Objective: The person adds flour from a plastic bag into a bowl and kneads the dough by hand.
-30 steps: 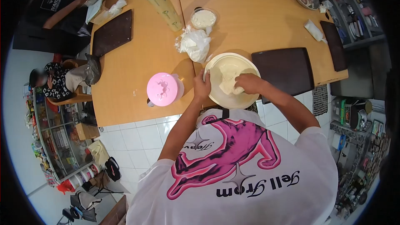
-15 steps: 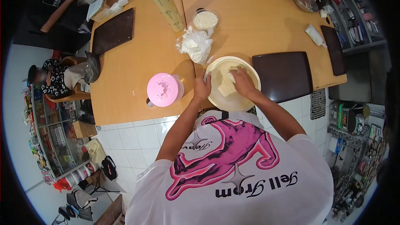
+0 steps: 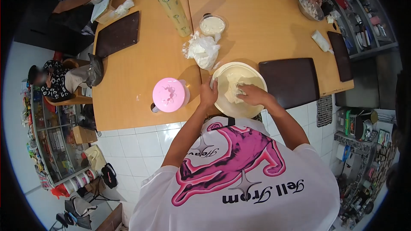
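Note:
A cream-coloured mixing bowl [image 3: 221,69] stands at the table's near edge, in front of my body. My left hand [image 3: 209,93] grips its left rim, the thumb along the edge. Inside the bowl lies a pale, floury dough [image 3: 233,90]. My right hand [image 3: 253,94] reaches in from the right, its fingers curled into the dough; the fingertips are partly hidden. To the left of the bowl is a pink-lidded container [image 3: 168,95]. Beyond the bowl lies a plastic bag of white powder [image 3: 204,53], with a tub of white powder [image 3: 212,25] behind it.
A dark baking tray [image 3: 289,82] lies right of the bowl. A roll of plastic film [image 3: 173,10] stands farther back. Another dark tray [image 3: 117,34] is at the left. Co-workers handle bowls at both far corners; a seated person [image 3: 60,79] is at the left.
My right hand has come down and flattened slightly in the bowl, still at the dough. My left hand stays on the rim. The whole view has shifted a little.

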`<state>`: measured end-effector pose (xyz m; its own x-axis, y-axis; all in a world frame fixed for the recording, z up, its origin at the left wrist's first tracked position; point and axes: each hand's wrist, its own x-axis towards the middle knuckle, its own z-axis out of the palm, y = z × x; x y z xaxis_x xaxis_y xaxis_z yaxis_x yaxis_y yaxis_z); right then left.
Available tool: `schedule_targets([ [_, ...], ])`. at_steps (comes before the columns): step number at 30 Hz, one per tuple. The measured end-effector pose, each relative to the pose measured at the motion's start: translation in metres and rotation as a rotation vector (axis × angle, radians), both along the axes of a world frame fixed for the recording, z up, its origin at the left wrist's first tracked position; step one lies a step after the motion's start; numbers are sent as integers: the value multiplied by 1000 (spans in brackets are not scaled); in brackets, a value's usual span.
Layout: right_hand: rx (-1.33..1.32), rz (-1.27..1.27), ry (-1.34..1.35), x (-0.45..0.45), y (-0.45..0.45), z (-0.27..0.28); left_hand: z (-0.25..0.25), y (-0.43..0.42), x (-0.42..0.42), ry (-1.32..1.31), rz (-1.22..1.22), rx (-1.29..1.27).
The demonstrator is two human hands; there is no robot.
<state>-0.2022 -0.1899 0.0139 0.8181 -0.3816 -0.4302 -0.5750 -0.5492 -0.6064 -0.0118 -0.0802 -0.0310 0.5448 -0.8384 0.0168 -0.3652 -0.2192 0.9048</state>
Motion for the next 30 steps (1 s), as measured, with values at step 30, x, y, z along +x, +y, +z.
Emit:
schedule_targets([
  [30, -190, -94, -84, -4, 34, 84, -11, -1, -7, -193, 123, -30],
])
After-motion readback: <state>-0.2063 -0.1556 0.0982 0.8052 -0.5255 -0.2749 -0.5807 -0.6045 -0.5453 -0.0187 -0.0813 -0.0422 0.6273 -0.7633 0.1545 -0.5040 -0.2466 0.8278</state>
